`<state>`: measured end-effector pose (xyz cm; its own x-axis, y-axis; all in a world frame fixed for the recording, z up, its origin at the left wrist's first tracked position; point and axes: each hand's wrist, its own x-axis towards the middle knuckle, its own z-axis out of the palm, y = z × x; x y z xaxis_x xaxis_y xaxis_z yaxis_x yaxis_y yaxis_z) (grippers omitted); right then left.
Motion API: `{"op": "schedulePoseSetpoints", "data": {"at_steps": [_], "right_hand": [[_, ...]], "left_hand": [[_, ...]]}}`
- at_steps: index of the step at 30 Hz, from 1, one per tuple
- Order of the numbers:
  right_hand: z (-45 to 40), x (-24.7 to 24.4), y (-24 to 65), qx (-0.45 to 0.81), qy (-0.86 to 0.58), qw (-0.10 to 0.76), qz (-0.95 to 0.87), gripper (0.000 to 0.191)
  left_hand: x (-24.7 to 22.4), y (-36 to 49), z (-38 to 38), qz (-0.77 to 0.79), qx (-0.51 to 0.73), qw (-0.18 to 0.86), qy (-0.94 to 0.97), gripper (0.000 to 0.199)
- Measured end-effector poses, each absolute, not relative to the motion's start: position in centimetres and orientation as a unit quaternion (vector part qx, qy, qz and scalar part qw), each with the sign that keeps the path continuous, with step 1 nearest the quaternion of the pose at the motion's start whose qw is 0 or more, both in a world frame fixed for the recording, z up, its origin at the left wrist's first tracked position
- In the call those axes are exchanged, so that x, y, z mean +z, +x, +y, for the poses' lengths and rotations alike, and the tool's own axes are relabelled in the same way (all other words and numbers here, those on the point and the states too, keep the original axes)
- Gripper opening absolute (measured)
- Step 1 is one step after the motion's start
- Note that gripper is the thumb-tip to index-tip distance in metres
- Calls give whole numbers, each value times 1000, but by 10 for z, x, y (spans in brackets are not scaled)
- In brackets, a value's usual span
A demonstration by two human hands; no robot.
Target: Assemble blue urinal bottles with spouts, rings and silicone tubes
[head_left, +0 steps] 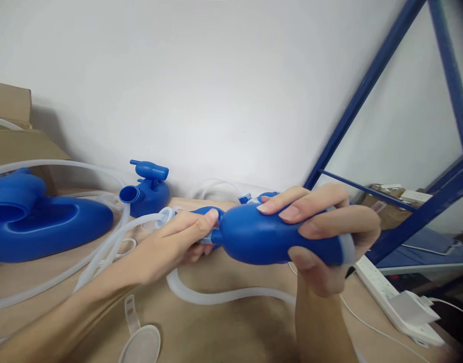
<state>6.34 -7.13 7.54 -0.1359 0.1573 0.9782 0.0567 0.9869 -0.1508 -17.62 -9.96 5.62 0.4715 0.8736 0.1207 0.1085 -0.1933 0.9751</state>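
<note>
One white wall rises behind the blue bulb, which both hands hold up over the table. To the right of the bulb leans a blue metal frame; well to its left, past the arm, lies a large blue bottle. A smaller blue bottle stands beyond the bulb on its left side, near the wall, and a power strip runs along the table to its lower right.

The bulb's long axis lies nearly level, from side to side between the hands, its narrow neck toward the left hand and its wide, pale-edged end in the right hand. The right hand has the larger hold: fingers spread over the top, thumb pressed on the lower near side, opened only as wide as the bulb's body. The left hand pinches tightly at the neck, thumb on top; its fingers hide most of what they clasp.

Below the bulb curves a white hose; whether it joins the neck, I cannot tell. Smallest, a pale lid lies on the table to the bulb's lower left.
</note>
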Motion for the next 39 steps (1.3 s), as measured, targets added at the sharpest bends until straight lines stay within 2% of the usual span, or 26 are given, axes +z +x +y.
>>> {"op": "schedulePoseSetpoints", "data": {"at_steps": [3, 5, 7, 9, 11, 13, 15, 17, 21, 25, 30, 35, 39], "right_hand": [[-64, 84, 61, -34, -25, 676, -736, 15], [-55, 88, 65, -65, -18, 715, -696, 17], [-46, 90, 70, -85, -9, 759, -646, 20], [-38, 90, 73, -99, -4, 788, -607, 19], [-33, 90, 74, -118, -11, 802, -586, 17], [-32, 90, 73, -146, -26, 804, -575, 14], [-34, 91, 71, -162, -40, 803, -572, 10], [-37, 92, 70, -159, -37, 804, -571, 10], [-40, 93, 67, -126, -6, 809, -574, 15], [-42, 91, 61, -105, 7, 795, -598, 16], [-40, 86, 57, -77, 12, 785, -614, 18], [-41, 83, 58, -65, 1, 767, -638, 16], [-44, 82, 56, -73, -13, 752, -655, 15]], "left_hand": [[60, -178, -91, 355, 406, 351, 765, 53], [63, -180, -92, 366, 457, 211, 783, 39], [65, -181, -97, 379, 516, 73, 765, 34], [66, -181, -104, 405, 518, 18, 754, 30], [64, -179, -108, 449, 462, 108, 757, 37], [61, -175, -105, 466, 407, 305, 724, 51], [56, -170, -97, 421, 392, 506, 642, 66], [50, -165, -86, 347, 416, 619, 569, 74], [40, -153, -72, 269, 488, 635, 535, 69], [34, -145, -69, 226, 510, 644, 523, 63], [28, -145, -65, 171, 549, 626, 527, 42], [27, -148, -66, 118, 543, 669, 494, 31], [26, -148, -66, 126, 549, 686, 461, 32]]}}
